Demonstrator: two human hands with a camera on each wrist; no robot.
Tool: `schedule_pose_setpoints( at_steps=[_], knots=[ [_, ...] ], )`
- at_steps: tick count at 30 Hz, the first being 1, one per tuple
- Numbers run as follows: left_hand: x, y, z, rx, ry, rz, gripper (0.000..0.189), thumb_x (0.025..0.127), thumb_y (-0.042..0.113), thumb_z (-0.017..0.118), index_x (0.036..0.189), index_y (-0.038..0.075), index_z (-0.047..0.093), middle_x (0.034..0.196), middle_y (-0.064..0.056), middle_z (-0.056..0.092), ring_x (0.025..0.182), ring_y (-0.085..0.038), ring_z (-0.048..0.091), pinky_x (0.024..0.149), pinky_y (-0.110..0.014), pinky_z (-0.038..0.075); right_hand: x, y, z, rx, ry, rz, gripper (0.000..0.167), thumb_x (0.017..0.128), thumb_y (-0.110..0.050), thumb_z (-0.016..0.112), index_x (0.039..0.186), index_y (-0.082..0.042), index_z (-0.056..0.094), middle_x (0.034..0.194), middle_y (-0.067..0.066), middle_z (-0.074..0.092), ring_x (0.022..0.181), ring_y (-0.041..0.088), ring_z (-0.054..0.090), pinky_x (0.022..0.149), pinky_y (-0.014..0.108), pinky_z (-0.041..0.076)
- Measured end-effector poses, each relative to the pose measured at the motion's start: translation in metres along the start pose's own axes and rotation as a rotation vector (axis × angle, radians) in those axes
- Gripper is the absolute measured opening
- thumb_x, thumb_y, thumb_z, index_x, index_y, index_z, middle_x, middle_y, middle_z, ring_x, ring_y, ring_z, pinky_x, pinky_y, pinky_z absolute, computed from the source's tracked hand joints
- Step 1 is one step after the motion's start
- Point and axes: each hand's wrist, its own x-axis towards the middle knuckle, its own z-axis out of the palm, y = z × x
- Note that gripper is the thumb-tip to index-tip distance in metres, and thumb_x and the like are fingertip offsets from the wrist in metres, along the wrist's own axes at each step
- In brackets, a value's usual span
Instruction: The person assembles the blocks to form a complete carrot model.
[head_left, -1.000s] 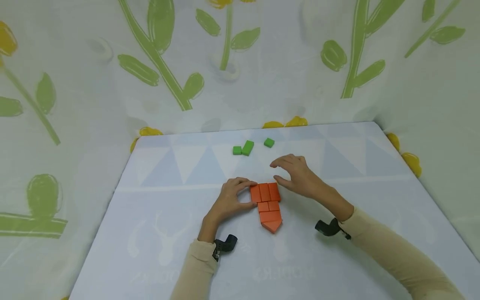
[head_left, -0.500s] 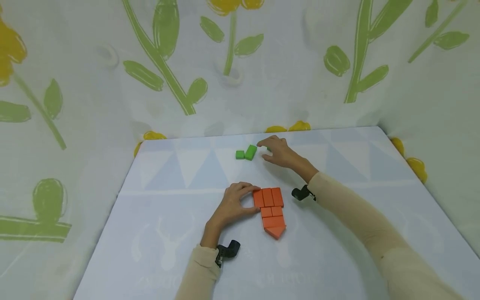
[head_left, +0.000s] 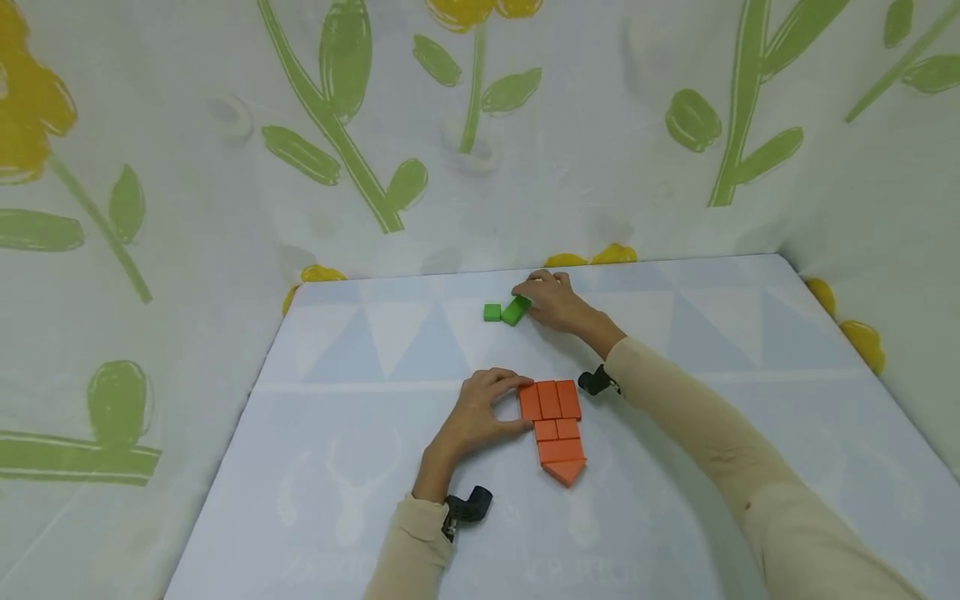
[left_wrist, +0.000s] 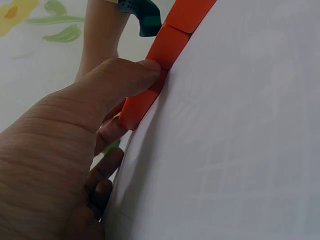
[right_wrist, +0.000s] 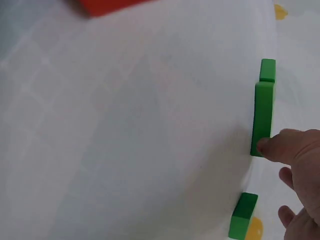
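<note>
My left hand (head_left: pixel 480 412) pinches the left orange block (head_left: pixel 529 402) between thumb and index finger. That block belongs to a flat orange layout: a row of three, two small blocks (head_left: pixel 557 430), a wider block (head_left: pixel 561 451) and a triangular block (head_left: pixel 564 472) nearest me. In the left wrist view the thumb lies on the orange side. Farther back, my right hand (head_left: pixel 553 302) pinches the end of a long green block (head_left: pixel 515 312). A small green block (head_left: pixel 492 312) sits at its left. Another green block (right_wrist: pixel 243 216) appears only in the right wrist view; my hand hides it from the head view.
The blocks lie on a white table (head_left: pixel 360 450) with pale blue triangles. Behind its far edge rises a flower-printed cloth (head_left: pixel 570 167). Black wrist cameras (head_left: pixel 470 505) are strapped on both wrists.
My right hand has moved from beside the orange blocks back to the green ones and now grips the long green block. The left hand keeps its place at the orange layout.
</note>
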Motion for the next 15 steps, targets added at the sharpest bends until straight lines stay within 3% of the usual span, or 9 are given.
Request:
schedule_pose_setpoints(
  at_steps=[6,15],
  knots=[
    [0.001,0.002,0.001,0.001,0.001,0.009,0.056,0.083,0.041,0.079,0.134,0.027,0.062,0.133,0.006,0.055,0.126,-0.019,0.043,0.105,-0.045,0.032,-0.014,0.007,-0.005,0.013,0.035,0.017,0.034,0.092,-0.015,0.072,0.126,-0.013,0.068,0.123,0.001,0.067,0.129,0.028,0.042,0.105,0.055,0.022],
    [0.002,-0.005,0.003,0.028,-0.020,-0.023,0.057,0.085,0.046,0.076,0.137,0.031,0.059,0.135,0.009,0.053,0.128,-0.017,0.041,0.107,-0.044,0.031,-0.063,0.005,-0.008,0.120,0.081,-0.032,0.032,0.088,-0.017,0.077,0.118,-0.012,0.071,0.113,-0.001,0.069,0.119,0.026,0.046,0.103,0.056,0.022]
  ],
)
